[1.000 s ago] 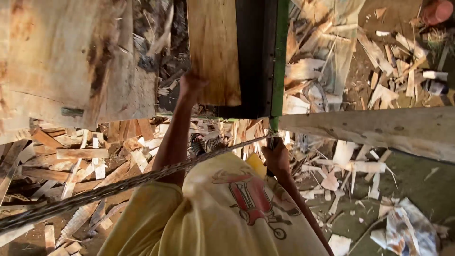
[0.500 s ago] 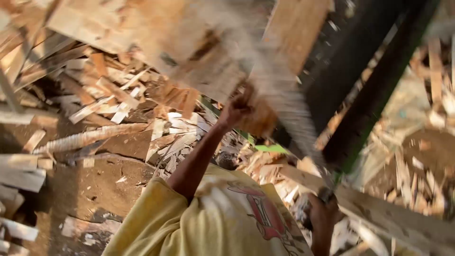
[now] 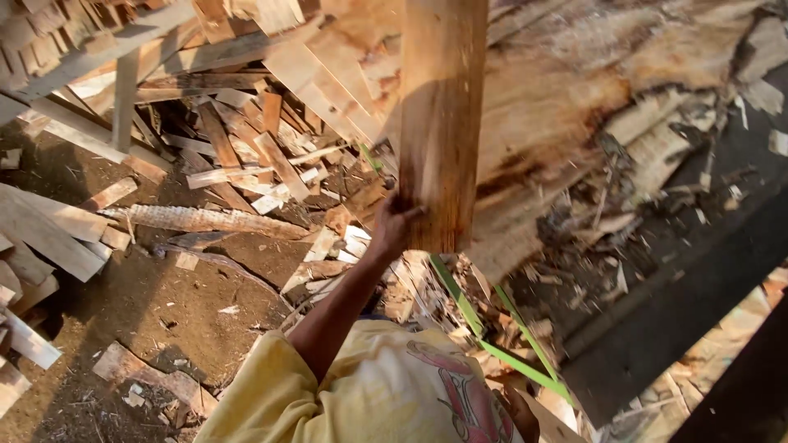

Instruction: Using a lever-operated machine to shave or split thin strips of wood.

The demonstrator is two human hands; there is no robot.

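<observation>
The left hand [image 3: 396, 223] is closed on the lower left edge of a long wooden board [image 3: 441, 123], which stands upright before a wide, stained wooden sheet [image 3: 574, 115]; the right hand [image 3: 515, 410] shows only a little at the bottom edge, and I cannot tell if it grips anything; the step seems to be carrying the board; next it needs a firm, steady grip; offcuts [image 3: 246, 156] cover the ground [image 3: 139, 303].

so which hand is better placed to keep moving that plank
Left, probably: the left hand already grips the plank at its lower end, arm extended. The right hand sits low by the shirt, barely in view.
</observation>
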